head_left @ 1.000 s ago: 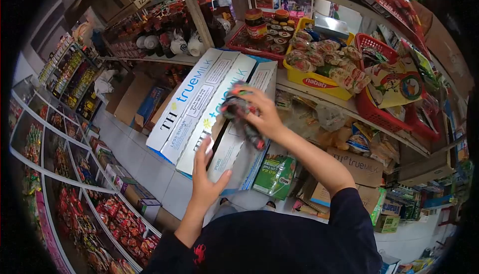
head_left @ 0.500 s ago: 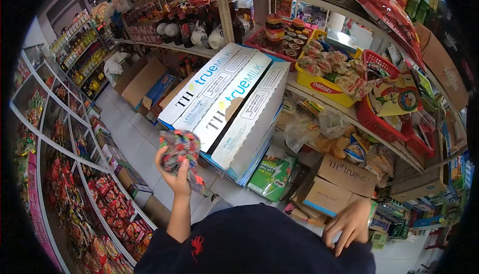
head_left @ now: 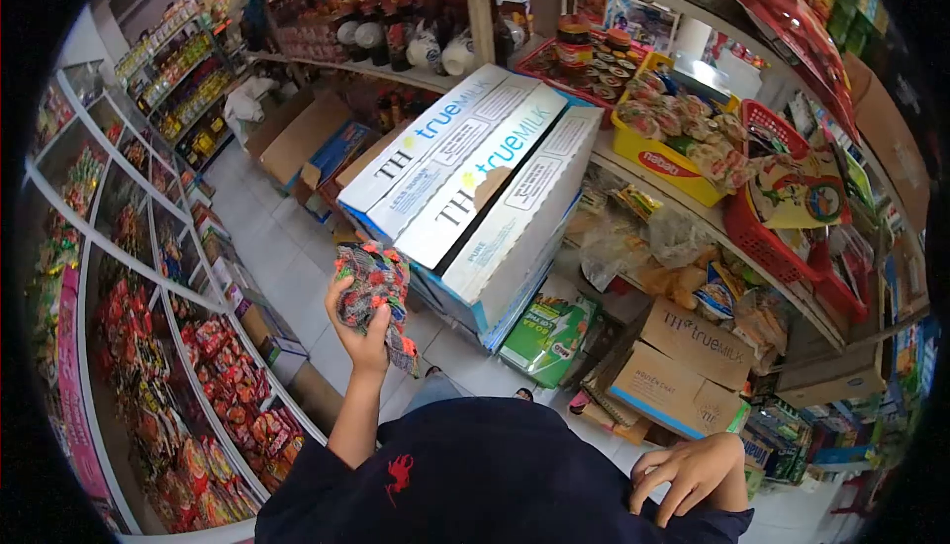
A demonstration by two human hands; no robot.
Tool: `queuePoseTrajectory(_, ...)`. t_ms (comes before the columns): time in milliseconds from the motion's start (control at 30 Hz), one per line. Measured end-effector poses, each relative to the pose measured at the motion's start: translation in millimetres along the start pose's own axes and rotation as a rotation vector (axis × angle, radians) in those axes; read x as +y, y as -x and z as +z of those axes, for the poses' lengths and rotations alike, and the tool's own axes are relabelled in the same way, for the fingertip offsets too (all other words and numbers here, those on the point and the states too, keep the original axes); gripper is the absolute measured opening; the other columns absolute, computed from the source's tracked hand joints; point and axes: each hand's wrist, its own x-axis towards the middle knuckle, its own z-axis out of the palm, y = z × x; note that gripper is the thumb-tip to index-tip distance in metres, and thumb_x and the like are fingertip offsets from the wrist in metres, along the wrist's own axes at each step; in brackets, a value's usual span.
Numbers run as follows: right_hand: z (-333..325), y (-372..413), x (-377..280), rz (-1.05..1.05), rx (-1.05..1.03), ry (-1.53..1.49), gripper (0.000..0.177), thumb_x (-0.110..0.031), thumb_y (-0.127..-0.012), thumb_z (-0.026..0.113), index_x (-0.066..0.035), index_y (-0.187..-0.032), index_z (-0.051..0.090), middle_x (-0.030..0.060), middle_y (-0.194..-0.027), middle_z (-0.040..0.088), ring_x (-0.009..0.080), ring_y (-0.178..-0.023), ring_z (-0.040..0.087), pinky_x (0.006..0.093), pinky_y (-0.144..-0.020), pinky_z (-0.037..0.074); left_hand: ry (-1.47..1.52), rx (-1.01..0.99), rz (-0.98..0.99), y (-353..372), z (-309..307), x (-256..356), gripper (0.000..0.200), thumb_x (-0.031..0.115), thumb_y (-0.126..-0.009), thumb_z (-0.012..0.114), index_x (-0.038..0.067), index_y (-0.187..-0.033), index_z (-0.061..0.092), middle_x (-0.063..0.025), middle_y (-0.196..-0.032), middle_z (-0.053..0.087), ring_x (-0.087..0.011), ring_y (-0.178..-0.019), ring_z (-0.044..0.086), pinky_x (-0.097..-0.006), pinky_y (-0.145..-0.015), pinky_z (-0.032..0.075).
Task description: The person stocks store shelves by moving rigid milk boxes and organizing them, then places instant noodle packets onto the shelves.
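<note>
In my left hand is a crumpled multicoloured cloth, grey with red and green patches, gripped between thumb and fingers. It hangs beside the near left corner of a large white and blue milk carton box, apart from it as far as I can see. My right hand is at the lower right, close to my dark shirt. Its fingers are loosely bent and apart, with nothing visible in them. Brown cardboard boxes lie just beyond that hand.
On the left runs a glass-fronted rack of packaged snacks. A yellow basket and a red basket stand on the right shelf. A green pack lies on the tiled floor. Open cartons stand behind the milk box.
The view has shifted, so the shelves and milk box appear farther right. My left hand still grips the cloth. My right hand has turned slightly, its fingers hanging more apart.
</note>
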Motion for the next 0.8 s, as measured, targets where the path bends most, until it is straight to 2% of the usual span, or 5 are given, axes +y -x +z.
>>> queuePoseTrajectory(200, -34, -30, -34, -0.1, -0.03, 0.049, 0.013, -0.006, -0.087, 0.046, -0.002, -0.085, 0.058, 0.0084, -0.098, 0.057, 0.0277, -0.1, 0.047, 0.0373, -0.083, 0.041, 0.184, 0.156, -0.33, -8, -35, -10, 0.049, 0.005, -0.072, 0.059, 0.004, -0.116, 0.038, -0.0084, -0.109, 0.043, -0.0163, -0.1, 0.045, -0.0299, -0.091, 0.033)
queuePoseTrajectory(400, -47, -155, -121, 0.085, -0.61, 0.573, 0.022, -0.012, -0.09, 0.035, -0.003, -0.082, 0.053, 0.0097, -0.092, 0.055, 0.021, -0.09, 0.053, 0.0285, -0.076, 0.044, 0.15, 0.077, -0.33, -29, -105, -27, 0.046, 0.004, -0.075, 0.058, 0.004, -0.117, 0.038, -0.0086, -0.107, 0.046, -0.0159, -0.097, 0.047, -0.0288, -0.088, 0.035)
queuePoseTrajectory(467, -49, -212, -135, 0.055, -0.504, 0.628, 0.023, -0.021, -0.057, 0.054, -0.004, -0.072, 0.055, 0.0062, -0.066, 0.05, 0.021, -0.069, 0.048, 0.0344, -0.067, 0.042, 0.177, 0.107, -0.355, -37, -130, -34, 0.046, 0.005, -0.076, 0.057, 0.004, -0.117, 0.038, -0.0084, -0.106, 0.047, -0.0158, -0.097, 0.047, -0.0287, -0.088, 0.036)
queuePoseTrajectory(700, -60, -332, -155, 0.136, -0.639, 0.967, 0.03, -0.02, -0.06, 0.053, -0.001, -0.083, 0.057, 0.0098, -0.076, 0.05, 0.0226, -0.082, 0.051, 0.0359, -0.076, 0.043, 0.319, 0.369, -0.59, -54, -220, -77, 0.046, 0.007, -0.08, 0.054, 0.002, -0.122, 0.036, -0.0104, -0.1, 0.054, -0.0196, -0.083, 0.057, -0.0288, -0.07, 0.047)
queuePoseTrajectory(800, -67, -343, -147, 0.201, -0.63, 0.925, 0.026, -0.02, -0.064, 0.053, -0.002, -0.082, 0.057, 0.0088, -0.081, 0.051, 0.0225, -0.083, 0.051, 0.0344, -0.075, 0.044, 0.331, 0.46, -0.697, -63, -249, -89, 0.046, 0.009, -0.08, 0.055, 0.001, -0.122, 0.036, -0.0105, -0.1, 0.053, -0.0193, -0.085, 0.057, -0.0292, -0.073, 0.047)
